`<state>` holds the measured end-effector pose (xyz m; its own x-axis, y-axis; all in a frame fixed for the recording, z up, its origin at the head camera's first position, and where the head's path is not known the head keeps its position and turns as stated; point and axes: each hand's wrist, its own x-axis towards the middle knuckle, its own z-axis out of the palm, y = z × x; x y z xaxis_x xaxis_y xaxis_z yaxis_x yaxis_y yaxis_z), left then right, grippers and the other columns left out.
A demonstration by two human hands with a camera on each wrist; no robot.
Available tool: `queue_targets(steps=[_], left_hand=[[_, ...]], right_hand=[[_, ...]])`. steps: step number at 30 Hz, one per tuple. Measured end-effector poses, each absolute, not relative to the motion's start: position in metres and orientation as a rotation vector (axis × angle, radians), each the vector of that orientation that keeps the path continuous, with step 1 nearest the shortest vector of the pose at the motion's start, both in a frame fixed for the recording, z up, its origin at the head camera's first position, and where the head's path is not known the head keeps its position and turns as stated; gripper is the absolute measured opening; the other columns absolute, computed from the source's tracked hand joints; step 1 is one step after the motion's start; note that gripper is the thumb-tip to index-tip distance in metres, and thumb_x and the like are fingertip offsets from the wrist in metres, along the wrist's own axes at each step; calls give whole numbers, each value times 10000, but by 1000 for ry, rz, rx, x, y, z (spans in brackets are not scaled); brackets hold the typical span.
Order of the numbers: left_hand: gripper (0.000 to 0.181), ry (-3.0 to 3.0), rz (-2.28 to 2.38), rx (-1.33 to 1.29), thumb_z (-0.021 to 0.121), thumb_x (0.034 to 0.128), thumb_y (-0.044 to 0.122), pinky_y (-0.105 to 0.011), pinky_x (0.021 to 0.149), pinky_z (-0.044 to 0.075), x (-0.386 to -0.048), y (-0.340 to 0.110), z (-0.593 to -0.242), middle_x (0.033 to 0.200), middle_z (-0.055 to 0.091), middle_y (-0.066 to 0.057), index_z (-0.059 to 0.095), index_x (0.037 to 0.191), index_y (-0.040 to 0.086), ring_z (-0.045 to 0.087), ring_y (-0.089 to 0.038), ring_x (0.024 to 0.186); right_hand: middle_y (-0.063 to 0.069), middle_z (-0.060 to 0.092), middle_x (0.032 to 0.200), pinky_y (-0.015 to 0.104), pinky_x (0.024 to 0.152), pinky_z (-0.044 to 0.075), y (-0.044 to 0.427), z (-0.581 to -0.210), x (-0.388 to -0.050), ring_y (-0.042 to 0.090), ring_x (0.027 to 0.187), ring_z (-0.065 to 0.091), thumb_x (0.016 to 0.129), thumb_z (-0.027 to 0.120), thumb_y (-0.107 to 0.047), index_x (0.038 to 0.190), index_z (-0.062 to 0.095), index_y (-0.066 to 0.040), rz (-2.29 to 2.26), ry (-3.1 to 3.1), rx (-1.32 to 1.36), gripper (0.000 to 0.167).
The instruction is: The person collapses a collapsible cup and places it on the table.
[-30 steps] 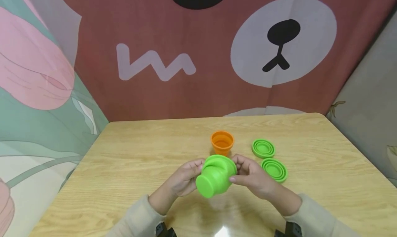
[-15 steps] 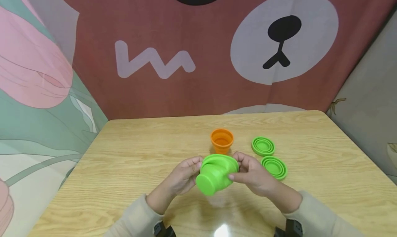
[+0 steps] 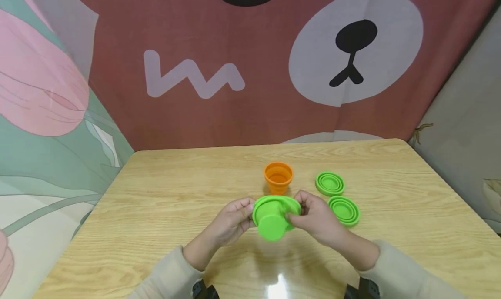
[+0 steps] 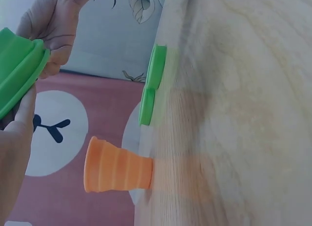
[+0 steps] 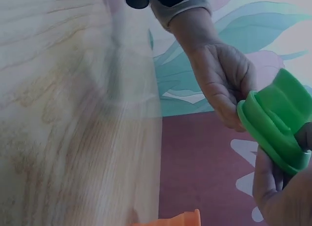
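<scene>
Both hands hold a green collapsible cup (image 3: 272,227) above the table, its closed base facing me and its wall partly folded in. My left hand (image 3: 233,223) pinches the rim on the left side. On the other side, my right hand (image 3: 318,218) grips the rim, with the thumb pressing into the wall. The right wrist view also shows the green cup (image 5: 278,119) bent between the two hands. Just behind it stands an orange collapsible cup (image 3: 278,177), extended and upright on the table.
Two flattened green collapsible cups (image 3: 343,210) lie one behind the other on the right part of the wooden table (image 3: 176,181). A printed curtain with a bear face (image 3: 356,47) hangs behind the table's far edge.
The green cup's base has turned to face me more directly, and its wall has been pushed shorter toward the rim. Both hands keep their hold; the other cups stay put.
</scene>
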<state>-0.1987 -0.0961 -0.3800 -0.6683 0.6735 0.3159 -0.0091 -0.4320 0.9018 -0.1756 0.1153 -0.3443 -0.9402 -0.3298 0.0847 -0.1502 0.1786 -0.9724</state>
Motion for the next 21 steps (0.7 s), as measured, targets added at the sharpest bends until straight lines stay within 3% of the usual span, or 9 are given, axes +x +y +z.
queue_targets(steps=[6,13,21], left_hand=[[299,1288,2173,957,261,936,30,-246,770,460,-201,-94,-382,909,564,-5,556,960,67,539,-103,822],[283,1248,2235,858,294,935,68,-247,752,463,-202,-87,-385,884,572,-2,576,934,94,542,-104,800],[344,1175,2244,874,223,936,18,-281,790,456,-203,-88,-383,931,584,-20,561,980,68,556,-122,846]], right_hand=[[72,509,733,233,519,453,109,-346,-179,170,654,475,723,563,33,767,472,11,-1775,2521,-426,103],[61,493,779,242,644,471,113,-350,-183,130,715,487,746,483,71,833,423,29,-2081,2070,-572,114],[27,545,843,244,728,460,121,-352,-184,117,784,521,776,483,40,907,436,-4,-2146,1773,-655,146]])
